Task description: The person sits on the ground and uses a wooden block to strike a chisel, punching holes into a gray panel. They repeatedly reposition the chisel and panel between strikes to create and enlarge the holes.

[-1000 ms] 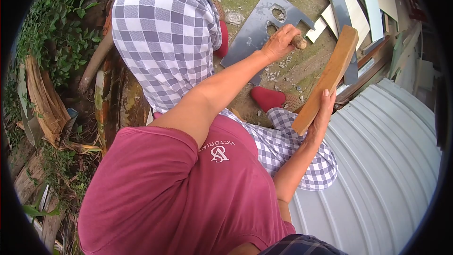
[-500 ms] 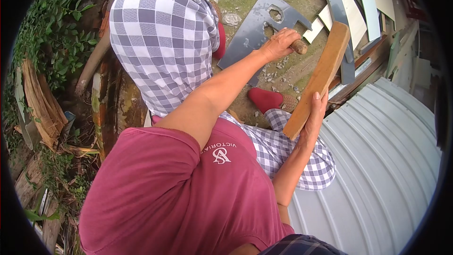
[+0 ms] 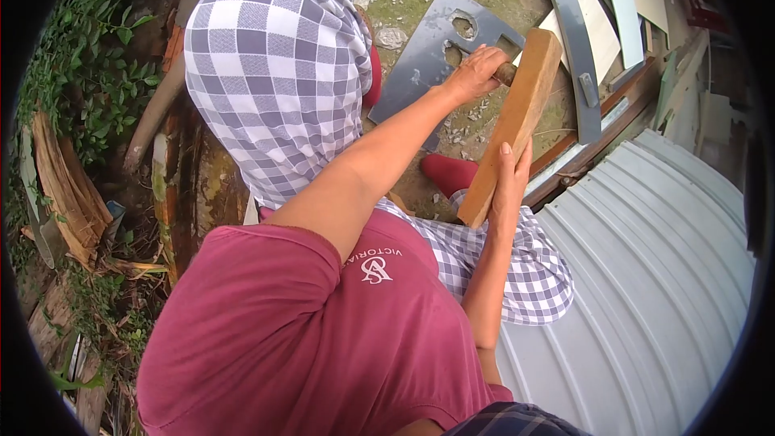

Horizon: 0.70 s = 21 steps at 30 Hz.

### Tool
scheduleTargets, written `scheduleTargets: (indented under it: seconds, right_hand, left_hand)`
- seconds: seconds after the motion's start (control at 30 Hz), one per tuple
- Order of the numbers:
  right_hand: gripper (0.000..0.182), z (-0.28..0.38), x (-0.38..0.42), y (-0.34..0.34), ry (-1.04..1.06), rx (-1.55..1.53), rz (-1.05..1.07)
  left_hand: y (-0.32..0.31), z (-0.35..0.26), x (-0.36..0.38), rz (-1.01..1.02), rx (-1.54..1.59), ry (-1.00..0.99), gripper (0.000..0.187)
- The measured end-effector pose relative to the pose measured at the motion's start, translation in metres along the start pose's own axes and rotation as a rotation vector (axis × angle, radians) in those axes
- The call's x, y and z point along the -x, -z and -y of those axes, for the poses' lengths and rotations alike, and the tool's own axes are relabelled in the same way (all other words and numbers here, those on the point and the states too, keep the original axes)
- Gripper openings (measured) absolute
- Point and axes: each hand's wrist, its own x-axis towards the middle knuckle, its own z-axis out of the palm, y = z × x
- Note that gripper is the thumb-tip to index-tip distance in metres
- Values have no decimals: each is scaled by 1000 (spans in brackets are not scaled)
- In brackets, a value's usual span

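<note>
My left hand point(image 3: 476, 75) is closed round a wooden tool handle point(image 3: 505, 73), its butt end pointing right; the rest of the tool is hidden below the hand. Under that hand lies a dark grey board point(image 3: 420, 56) on the ground, with ragged holes cut through it and pale scuffs on its face. My right hand point(image 3: 508, 182) grips a thick squared wooden block point(image 3: 517, 121) near its lower end. Held at a slant, the block has its upper part right at the butt of the handle and overlaps it in this view.
Grey and cream board offcuts point(image 3: 597, 28) lie in a pile at the upper right. Corrugated metal sheeting point(image 3: 638, 274) spreads along the right side. At left are leafy plants point(image 3: 89, 48) and split wood point(image 3: 69, 186). A red-covered foot point(image 3: 448, 172) rests near the board.
The wooden block in my right hand has moved left, bringing it up to the end of the tool handle. My left hand has barely shifted on the handle.
</note>
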Motion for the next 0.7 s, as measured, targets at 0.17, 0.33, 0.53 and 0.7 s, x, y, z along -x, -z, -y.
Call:
scheduleTargets:
  seconds: [0.17, 0.33, 0.53, 0.7]
  right_hand:
    - [67, 61, 3, 41, 201, -294, -188]
    - [61, 66, -2, 35, 370, -300, -364]
    - [71, 12, -15, 3, 17, -52, 23]
    - [69, 97, -3, 48, 311, -316, -234]
  left_hand:
    - [7, -5, -2, -13, 78, 111, 41]
    - [6, -4, -4, -25, 49, 116, 39]
    - [14, -6, -7, -27, 50, 207, 35]
    - [12, -6, -12, -23, 112, 234, 35]
